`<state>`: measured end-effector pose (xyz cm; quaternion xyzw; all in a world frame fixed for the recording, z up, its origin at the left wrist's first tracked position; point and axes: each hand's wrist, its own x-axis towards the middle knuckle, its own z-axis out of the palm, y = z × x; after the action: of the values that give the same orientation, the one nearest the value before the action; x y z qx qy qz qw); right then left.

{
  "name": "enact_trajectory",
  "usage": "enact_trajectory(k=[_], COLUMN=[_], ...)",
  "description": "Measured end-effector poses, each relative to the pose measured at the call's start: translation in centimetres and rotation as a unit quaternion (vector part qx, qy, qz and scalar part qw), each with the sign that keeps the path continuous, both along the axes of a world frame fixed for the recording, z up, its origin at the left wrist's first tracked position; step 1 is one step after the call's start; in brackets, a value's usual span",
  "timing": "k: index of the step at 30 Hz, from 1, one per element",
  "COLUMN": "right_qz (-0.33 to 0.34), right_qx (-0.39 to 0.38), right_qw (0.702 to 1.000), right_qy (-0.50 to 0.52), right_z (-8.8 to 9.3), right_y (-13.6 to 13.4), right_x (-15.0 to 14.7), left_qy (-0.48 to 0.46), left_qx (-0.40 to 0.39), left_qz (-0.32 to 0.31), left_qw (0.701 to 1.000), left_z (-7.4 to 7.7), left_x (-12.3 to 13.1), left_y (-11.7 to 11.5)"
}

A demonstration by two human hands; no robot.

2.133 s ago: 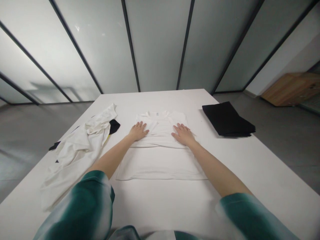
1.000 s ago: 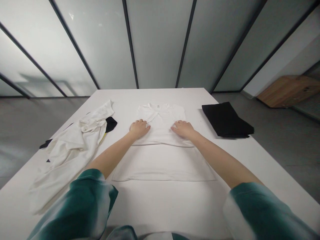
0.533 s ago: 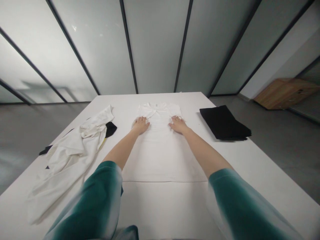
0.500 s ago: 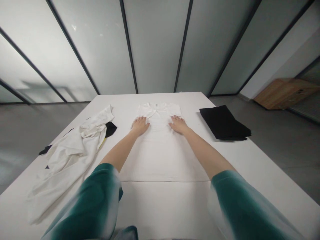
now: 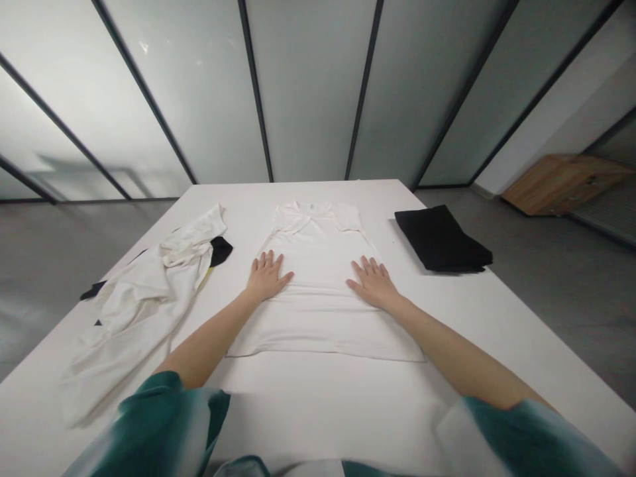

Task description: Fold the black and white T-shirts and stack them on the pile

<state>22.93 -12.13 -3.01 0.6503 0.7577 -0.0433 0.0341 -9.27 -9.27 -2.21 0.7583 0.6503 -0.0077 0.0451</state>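
Note:
A white T-shirt [image 5: 318, 258] lies spread on the white table, its neckline at the far end and its hem toward me. Its sleeves look folded inward near the top. My left hand [image 5: 267, 277] rests flat on the shirt's left side, fingers spread. On the right side, my right hand [image 5: 371, 283] lies flat in the same way, fingers apart. Small creases run across the cloth between and below the hands. Neither hand grips anything.
To the left is a loose heap of white clothing [image 5: 149, 298] with a dark piece [image 5: 220, 250] poking out. A folded black garment stack [image 5: 442, 240] sits at the right of the table [image 5: 318, 411]. Frosted glass panels [image 5: 308, 93] stand behind; a wooden cabinet [image 5: 561, 185] is far right.
Both hands have slid toward me along the shirt, from near its sleeves to its middle, and spread slightly apart. Creases have formed across the lower part of the cloth.

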Motion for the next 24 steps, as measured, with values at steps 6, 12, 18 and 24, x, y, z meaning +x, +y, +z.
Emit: enact_trajectory(k=[6, 12, 18, 24], right_qz=[-0.003, -0.003, -0.006, -0.008], right_qx=[-0.009, -0.013, -0.001, 0.01], right_qw=[1.0, 1.0, 1.0, 1.0], right_qy=[-0.008, -0.003, 0.002, 0.008], right_z=[0.8, 1.1, 1.1, 0.9], right_y=[0.0, 0.8, 3.4, 6.3], right_x=[-0.3, -0.5, -0.5, -0.4], left_qy=[0.004, 0.025, 0.033, 0.025], left_qx=[0.0, -0.01, 0.001, 0.002], left_qz=[0.002, 0.005, 0.01, 0.016], left_qw=[1.0, 1.0, 0.999, 1.0], left_z=[0.5, 0.8, 0.6, 0.5], left_x=[0.3, 0.6, 0.7, 0.9], left_y=[-0.1, 0.1, 2.5, 5.5])
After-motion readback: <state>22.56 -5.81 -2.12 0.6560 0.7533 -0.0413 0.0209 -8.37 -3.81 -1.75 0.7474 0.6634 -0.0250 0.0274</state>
